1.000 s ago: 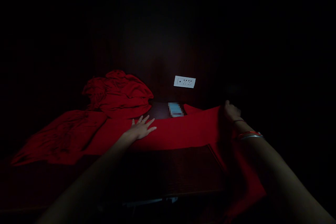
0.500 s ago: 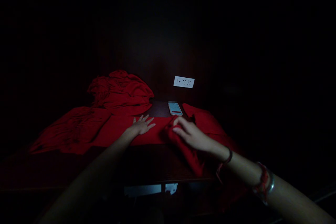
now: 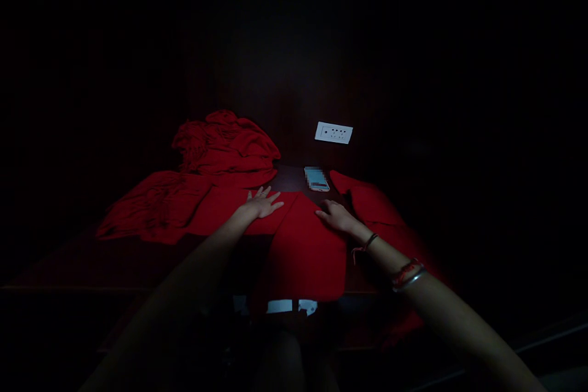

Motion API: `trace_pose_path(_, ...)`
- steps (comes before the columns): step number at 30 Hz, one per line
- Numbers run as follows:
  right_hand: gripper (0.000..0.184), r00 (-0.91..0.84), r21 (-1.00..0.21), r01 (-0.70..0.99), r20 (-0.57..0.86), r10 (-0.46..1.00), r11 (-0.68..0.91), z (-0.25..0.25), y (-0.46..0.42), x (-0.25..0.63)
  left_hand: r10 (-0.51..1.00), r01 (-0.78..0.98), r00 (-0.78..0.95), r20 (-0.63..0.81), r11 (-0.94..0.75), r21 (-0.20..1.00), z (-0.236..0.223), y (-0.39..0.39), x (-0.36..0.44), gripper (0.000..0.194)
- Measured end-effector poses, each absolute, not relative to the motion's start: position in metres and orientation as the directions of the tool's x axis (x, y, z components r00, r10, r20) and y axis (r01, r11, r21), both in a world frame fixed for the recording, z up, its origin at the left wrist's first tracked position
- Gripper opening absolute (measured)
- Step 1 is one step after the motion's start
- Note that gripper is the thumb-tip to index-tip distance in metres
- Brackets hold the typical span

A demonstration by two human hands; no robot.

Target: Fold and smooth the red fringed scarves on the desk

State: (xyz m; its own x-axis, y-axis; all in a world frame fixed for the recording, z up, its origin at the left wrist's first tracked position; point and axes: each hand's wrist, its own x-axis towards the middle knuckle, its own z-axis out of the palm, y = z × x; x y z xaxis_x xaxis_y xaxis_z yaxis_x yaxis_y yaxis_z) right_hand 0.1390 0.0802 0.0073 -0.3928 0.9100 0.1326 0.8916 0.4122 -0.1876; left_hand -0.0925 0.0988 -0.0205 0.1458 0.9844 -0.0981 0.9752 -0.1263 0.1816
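"Cloth [image 3: 305,257] in red lay below the phone [image 3: 318,180], but what about its shape?"

"It was already turned over at a slant, so one broad flap pointed toward the person and dropped past the table's [image 3: 290,175] front edge. That left it running in two directions, with a crisp diagonal crease."

"And the hands?"

"The left hand [image 3: 265,203] was spread flat on it, below and left of the phone. The right hand [image 3: 337,217] curved at the flap's edge, just below the phone; I couldn't tell whether it pinched any fabric."

"What were the textures like?"

"The flap looked matte and smooth. Left of the phone sat a rumpled red heap [image 3: 229,156], soft and rounded, with a stringy fringed bundle [image 3: 156,205] nearer the person. More red fabric [image 3: 374,203] sloped away right of the phone, its far end lost in darkness."
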Motion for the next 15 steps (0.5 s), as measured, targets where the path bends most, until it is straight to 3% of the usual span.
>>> trace_pose_path(3, 0.031, -0.313, -0.167, 0.936, 0.016, 0.95, 0.311, -0.003, 0.09, 0.133, 0.986, 0.975, 0.143, -0.084, -0.126, 0.18, -0.025, 0.102, -0.093, 0.064)
trace_pose_path(6, 0.021, -0.252, -0.162, 0.954, 0.011, 0.968, 0.251, 0.001, 0.1, 0.13, 0.985, 0.971, 0.163, -0.056, -0.15, 0.184, -0.025, 0.103, -0.095, 0.063)
trace_pose_path(11, 0.027, -0.12, -0.122, 0.982, 0.167, 0.979, 0.142, 0.015, 0.121, 0.139, 0.989, 0.982, 0.134, 0.059, -0.141, 0.125, -0.014, 0.1, -0.099, 0.06)
trace_pose_path(15, 0.028, -0.059, -0.017, 0.998, 0.281, 0.958, 0.067, 0.003, 0.122, 0.137, 0.992, 0.991, 0.086, -0.093, -0.075, 0.115, -0.013, 0.098, -0.1, 0.059)
